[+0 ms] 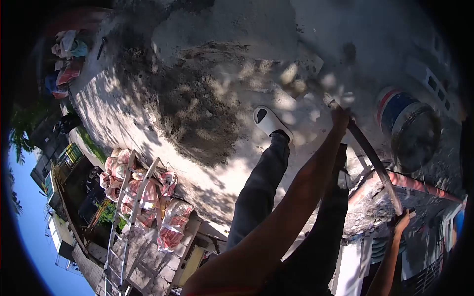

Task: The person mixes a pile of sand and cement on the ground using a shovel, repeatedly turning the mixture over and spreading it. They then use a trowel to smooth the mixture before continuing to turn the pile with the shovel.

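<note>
Head view, strongly tilted; ground fills the upper frame.

We log a long dark tool handle (368,153) running on a slant from about 4 o'clock up toward 1 o'clock of the frame. Its working end is lost in dappled glare at the edge of the pile of sand (207,111), so we cannot tell its shape.

Left hand (340,117): arm stretched out from 6 o'clock, fingers wrapped tight around the upper part of the handle.

Right hand (401,221): at 4 o'clock, fingers closed around the handle's near end. It is small and in shade, so we cannot make out finer detail of the grip.

The white sandal (271,122), on a dark-trousered leg, is planted on the pale ground just beside the sand, at 9 o'clock from the left hand.

A bucket (410,126) with a blue and red band stands at 3 o'clock of the handle, near it but apart.

At 8 o'clock, well apart, we note a ladder (129,217) lying across filled sacks (170,224).
</note>
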Demonstrator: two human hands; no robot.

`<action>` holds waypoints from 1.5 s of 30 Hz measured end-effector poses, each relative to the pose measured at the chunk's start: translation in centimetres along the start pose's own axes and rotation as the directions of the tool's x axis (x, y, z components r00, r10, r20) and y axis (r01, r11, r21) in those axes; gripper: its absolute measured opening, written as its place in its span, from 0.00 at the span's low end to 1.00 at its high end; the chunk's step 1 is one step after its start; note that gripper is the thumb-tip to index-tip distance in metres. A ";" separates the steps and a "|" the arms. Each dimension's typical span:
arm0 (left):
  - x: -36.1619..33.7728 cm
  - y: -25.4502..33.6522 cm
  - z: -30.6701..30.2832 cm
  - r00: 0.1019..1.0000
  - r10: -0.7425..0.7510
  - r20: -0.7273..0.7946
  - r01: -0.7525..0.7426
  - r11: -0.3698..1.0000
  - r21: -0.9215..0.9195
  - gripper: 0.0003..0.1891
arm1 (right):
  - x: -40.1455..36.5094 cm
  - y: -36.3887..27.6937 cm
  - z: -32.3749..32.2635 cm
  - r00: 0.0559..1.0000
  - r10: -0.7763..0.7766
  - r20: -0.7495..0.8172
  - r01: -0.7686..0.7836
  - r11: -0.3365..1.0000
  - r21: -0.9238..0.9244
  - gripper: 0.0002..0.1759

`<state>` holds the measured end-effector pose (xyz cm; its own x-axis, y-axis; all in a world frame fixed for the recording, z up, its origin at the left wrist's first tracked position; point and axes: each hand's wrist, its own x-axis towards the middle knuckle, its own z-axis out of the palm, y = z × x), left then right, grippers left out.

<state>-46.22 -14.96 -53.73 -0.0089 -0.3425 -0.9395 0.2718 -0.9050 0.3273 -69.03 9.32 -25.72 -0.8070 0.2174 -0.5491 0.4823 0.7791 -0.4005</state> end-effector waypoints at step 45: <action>-14.2 20.4 -25.1 0.952 0.228 -0.203 -0.305 0.662 -0.684 0.10 | -16.0 -4.9 11.3 0.248 -0.399 0.883 0.672 0.727 0.140 0.09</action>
<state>-16.44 -22.21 -36.27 0.2493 -0.4814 -0.8403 0.8413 -0.3220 0.4341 -54.61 -4.66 -23.23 -0.0920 -0.7763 -0.6236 -0.1444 0.6300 -0.7630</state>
